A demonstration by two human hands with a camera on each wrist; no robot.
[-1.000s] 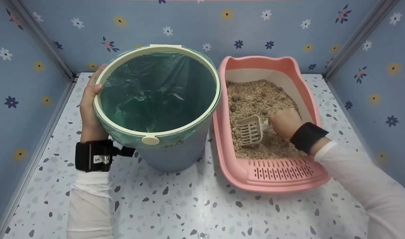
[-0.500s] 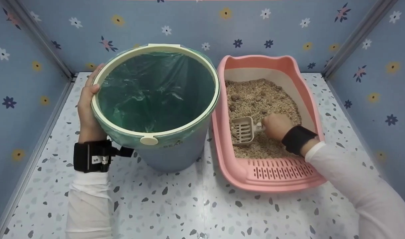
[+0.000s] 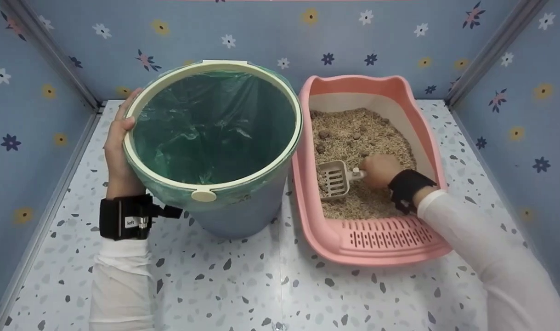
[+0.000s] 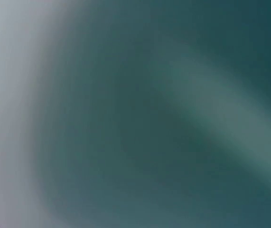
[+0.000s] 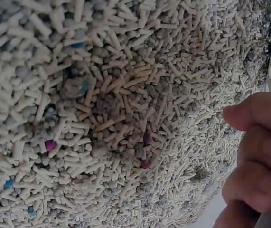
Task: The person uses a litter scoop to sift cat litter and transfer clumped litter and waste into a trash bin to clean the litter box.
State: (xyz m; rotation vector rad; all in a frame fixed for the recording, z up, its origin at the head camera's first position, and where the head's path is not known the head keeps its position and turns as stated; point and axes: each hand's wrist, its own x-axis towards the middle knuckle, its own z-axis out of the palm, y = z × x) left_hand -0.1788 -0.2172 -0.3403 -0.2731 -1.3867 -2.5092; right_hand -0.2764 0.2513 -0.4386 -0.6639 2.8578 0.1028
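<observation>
Scoop handle [image 3: 357, 174] within curled right grip [image 3: 380, 171]

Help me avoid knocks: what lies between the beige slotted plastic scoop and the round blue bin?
Head view: the pink plastic tray's side wall, then speckled white floor.

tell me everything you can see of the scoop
The scoop is beige and looks like plastic, with a squarish, slotted head and a handle that the right hand grips, partly hiding it. It is inside the pink tray, its head pointing toward the wall on the person's left. Litter shows around the head; how deep its edge sits cannot be told.
</observation>
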